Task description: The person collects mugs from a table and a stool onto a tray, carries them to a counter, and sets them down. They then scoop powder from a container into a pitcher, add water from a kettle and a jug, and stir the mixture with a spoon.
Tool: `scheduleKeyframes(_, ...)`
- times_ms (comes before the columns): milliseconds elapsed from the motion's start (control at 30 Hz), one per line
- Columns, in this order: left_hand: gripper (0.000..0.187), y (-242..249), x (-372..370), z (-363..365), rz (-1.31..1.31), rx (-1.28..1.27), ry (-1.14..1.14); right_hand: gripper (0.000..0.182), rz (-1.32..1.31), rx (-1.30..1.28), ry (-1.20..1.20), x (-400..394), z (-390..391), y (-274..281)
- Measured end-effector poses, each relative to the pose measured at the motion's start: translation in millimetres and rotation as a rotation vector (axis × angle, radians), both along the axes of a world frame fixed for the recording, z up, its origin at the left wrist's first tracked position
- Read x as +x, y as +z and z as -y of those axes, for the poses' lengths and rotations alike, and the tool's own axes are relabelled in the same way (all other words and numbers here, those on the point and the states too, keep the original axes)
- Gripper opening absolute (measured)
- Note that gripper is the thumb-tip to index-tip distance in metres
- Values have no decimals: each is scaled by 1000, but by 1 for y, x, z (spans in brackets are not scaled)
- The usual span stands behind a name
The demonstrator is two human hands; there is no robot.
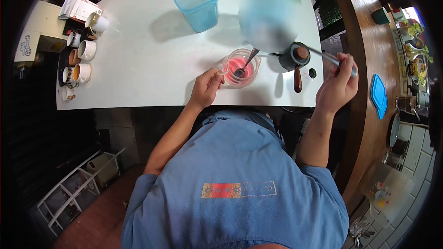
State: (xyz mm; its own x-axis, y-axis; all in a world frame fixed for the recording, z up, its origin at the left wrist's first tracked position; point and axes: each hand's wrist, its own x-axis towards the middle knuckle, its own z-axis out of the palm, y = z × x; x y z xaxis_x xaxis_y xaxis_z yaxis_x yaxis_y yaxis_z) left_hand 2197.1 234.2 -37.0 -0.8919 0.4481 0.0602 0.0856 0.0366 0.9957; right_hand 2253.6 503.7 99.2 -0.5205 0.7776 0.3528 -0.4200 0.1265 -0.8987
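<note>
1. Two bare hands, one person. L hand [206,87] has a narrow grip, fingers closed on the side handle of a clear, round jug [249,82] w/ pink contents, prob. to steady it.
2. Jug sits upright on the glossy white table [152,83], nr the person's edge. Dark metal spoon [252,57] leans inside, bowl in the pink, stem against the rim, prob. so it's handy.
3. R hand [339,83], raised R of the jug, grips a slim grey metal-look rod [330,58] in closed fingers. Rod slants toward a small dark pot [288,60] w/ brown handle; blur nearby, so can't tell what the far end is.
4. Pale-blue, see-through plastic tub [200,18] stands behind the jug, well apart, prob. kept back for elbow room.
</note>
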Motion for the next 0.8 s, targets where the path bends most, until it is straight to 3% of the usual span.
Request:
scheduleKeyframes(133,39,-7,-2,4,-55,-44,-57,27,-190,404,89,27,15,-30)
scheduleKeyframes(200,38,-7,-2,4,-69,-37,-53,28,-187,763,112,38,5,-39)
scheduleKeyframes(267,38,-7,-2,3,-84,-30,-53,28,-250,864,56,36,1,-42)
scheduleKeyframes(400,35,-7,-2,1,-64,-11,-32,22,-266,483,-129,9,8,-30)
scheduleKeyframes(467,34,-6,-2,1,-52,-7,-19,20,-126,476,-269,-16,7,-17)
scheduleKeyframes(533,34,-5,-2,1,-41,-11,-20,19,-119,470,-214,-40,8,-6)
scheduleKeyframes(600,34,-3,-1,1,-43,-11,-13,20,-1,260,-75,-56,19,3)
scheduleKeyframes(667,35,-2,-1,0,-45,-11,-3,18,29,417,-83,-78,13,-8)
scheduleKeyframes(733,35,-2,-1,0,-56,-5,-4,20,39,387,-49,-91,16,-14)
scheduleKeyframes(800,35,-4,-1,0,-51,-3,0,26,271,473,-33,-98,18,-20)
